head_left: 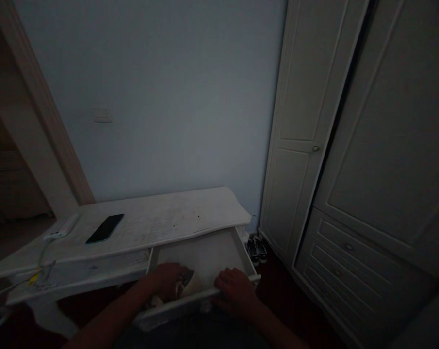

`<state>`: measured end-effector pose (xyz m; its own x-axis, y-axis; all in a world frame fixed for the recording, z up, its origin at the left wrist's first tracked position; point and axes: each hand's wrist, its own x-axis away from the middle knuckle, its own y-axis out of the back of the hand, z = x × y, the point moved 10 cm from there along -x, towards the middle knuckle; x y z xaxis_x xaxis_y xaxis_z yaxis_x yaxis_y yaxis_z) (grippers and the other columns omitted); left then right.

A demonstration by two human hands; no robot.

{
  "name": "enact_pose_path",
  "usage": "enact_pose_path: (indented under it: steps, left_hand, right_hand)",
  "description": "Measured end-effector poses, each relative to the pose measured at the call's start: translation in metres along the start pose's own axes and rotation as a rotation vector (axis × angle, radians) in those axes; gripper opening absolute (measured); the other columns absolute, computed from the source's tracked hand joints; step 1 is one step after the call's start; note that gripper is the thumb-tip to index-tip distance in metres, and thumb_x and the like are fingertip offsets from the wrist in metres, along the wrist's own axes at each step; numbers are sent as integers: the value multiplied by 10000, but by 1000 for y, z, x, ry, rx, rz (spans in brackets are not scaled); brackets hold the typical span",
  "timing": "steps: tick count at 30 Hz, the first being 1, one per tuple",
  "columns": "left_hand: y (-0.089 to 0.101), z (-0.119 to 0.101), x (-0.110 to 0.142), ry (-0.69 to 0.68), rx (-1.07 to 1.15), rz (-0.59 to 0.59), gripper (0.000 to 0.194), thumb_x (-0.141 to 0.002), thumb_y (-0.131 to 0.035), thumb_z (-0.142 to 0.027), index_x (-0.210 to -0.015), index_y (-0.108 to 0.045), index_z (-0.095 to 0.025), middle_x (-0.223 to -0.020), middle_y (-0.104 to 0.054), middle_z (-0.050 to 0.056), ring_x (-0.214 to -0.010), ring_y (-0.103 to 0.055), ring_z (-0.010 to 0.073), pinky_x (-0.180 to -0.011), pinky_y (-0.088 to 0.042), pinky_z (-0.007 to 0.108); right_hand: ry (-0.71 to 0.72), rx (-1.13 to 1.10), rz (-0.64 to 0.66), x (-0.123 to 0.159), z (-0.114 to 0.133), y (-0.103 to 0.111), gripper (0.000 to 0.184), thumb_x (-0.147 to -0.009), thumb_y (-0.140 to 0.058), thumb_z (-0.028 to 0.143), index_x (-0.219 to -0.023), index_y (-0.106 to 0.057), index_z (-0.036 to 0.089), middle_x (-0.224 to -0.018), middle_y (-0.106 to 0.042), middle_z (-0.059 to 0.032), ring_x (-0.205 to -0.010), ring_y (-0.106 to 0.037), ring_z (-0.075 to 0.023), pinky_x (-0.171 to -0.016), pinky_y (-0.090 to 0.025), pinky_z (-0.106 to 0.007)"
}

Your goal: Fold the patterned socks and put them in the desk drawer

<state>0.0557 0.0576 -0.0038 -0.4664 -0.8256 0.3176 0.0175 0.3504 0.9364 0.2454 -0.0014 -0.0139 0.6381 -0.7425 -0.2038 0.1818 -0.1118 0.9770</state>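
A white drawer stands pulled out from under a white tabletop. My left hand reaches inside the drawer at its front left and is closed around a pale crumpled item; I cannot make out what it is in the dim light. My right hand rests on the drawer's front edge, fingers curled over it. The back part of the drawer shows bare white bottom.
A dark phone lies on the tabletop, with a white power strip and cables at the left end. A white wardrobe with drawers stands to the right. Shoes sit on the floor between table and wardrobe.
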Motion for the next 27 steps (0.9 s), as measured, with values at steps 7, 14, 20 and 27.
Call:
enact_pose_path:
  steps: [7, 14, 20, 27]
  left_hand:
    - [1, -57, -35, -127, 103, -111, 646, -743, -760, -446, -1372, -649, -344, -1425, -650, 62, -1298, -595, 316, -1103, -486, 422]
    - [-1, -135, -112, -196, 170, -182, 527, -919, -578, -330, -1446, -594, -353, -1479, -626, 17, -1386, -541, 258, -1168, -417, 367]
    - [17, -98, -117, -47, 158, -247, 704, -834, -655, -309, -1525, -526, -358, -1448, -637, 65, -1289, -638, 285, -1080, -500, 386]
    - [16, 24, -64, 238, 32, -197, 863, -802, -650, -250, -1615, -364, -305, -1602, -557, 95, -1400, -594, 284, -1101, -481, 389]
  right_hand:
    - [-1, -61, -19, 2, -3, -6, 368, -962, -673, 548, -1175, -629, 252, -1150, -732, -77, -1073, -647, -282, -914, -462, -394]
    - [16, -127, -64, 1, -3, -17, 438, -909, -725, 520, -1228, -608, 245, -1250, -722, -101, -1179, -631, -326, -1026, -464, -457]
    - [-5, -101, -90, 1, -2, -16, 452, -886, -757, 552, -1190, -594, 260, -1199, -707, -76, -1116, -635, -312, -944, -494, -430]
    - [-19, -25, -36, 2, 0, -10, 401, -913, -751, 547, -1135, -593, 252, -1157, -699, -65, -1073, -620, -289, -920, -465, -410]
